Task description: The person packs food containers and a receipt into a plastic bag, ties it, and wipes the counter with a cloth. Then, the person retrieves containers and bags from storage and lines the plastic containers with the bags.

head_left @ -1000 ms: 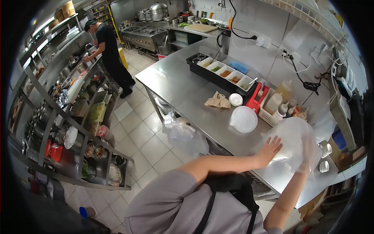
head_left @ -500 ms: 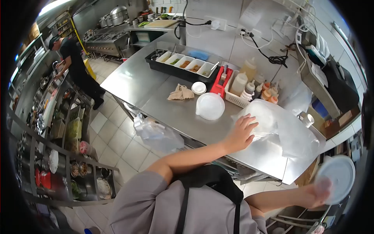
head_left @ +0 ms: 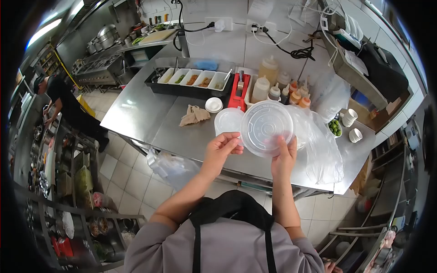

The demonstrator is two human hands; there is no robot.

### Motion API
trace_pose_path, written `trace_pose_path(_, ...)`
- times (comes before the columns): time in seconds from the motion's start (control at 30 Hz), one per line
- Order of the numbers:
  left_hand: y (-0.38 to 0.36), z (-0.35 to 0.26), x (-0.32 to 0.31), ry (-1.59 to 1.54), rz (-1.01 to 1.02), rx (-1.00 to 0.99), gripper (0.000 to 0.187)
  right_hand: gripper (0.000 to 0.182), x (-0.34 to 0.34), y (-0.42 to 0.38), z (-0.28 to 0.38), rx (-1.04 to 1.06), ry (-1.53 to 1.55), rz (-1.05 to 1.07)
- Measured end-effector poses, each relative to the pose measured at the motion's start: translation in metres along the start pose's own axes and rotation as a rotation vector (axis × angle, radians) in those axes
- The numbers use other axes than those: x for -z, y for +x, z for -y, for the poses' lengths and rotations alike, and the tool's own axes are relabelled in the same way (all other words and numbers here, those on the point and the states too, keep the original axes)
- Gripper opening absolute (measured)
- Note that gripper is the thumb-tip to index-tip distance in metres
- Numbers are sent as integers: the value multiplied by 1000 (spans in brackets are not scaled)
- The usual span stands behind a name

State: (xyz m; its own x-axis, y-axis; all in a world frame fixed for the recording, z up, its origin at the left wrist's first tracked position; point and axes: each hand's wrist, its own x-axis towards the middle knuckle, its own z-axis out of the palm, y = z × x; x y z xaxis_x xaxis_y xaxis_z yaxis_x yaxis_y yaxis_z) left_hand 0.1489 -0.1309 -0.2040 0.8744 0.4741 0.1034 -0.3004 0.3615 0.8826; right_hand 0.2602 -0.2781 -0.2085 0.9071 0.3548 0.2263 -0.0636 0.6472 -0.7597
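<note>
Head view: both hands now up at chest height w/ a clear round lid [head_left: 266, 128] between them. Left hand [head_left: 222, 146] pinches its edge, right hand [head_left: 283, 157] grips the lower rim. 0.5 s ago left was flat on the plastic bag [head_left: 321, 145], which now lies loose on the steel surface [head_left: 136, 109]; lid looks ready for fitting. 2nd lid [head_left: 227, 122] lies behind.

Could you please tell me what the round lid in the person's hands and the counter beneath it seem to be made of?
The round lid looks like thin, translucent plastic: the counter shows faintly through it, with moulded rings. The counter appears to be brushed stainless steel, grey with soft reflections.
</note>
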Motion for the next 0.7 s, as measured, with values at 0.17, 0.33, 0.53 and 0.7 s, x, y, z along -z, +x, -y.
trace_pose_path(0.17,14,-18,48,-198,-5,129,22,26,-36,11,-45,-70,67,-75)
trace_pose_path(0.33,32,-44,117,-160,-13,127,22,16,-98,10,-85,-66,21,-60)
trace_pose_path(0.53,56,-70,201,-19,1,58,17,23,-163,-1,-151,111,-99,-153)
trace_pose_path(0.7,74,-81,240,8,68,103,13,23,-202,-13,-171,262,-413,-243)
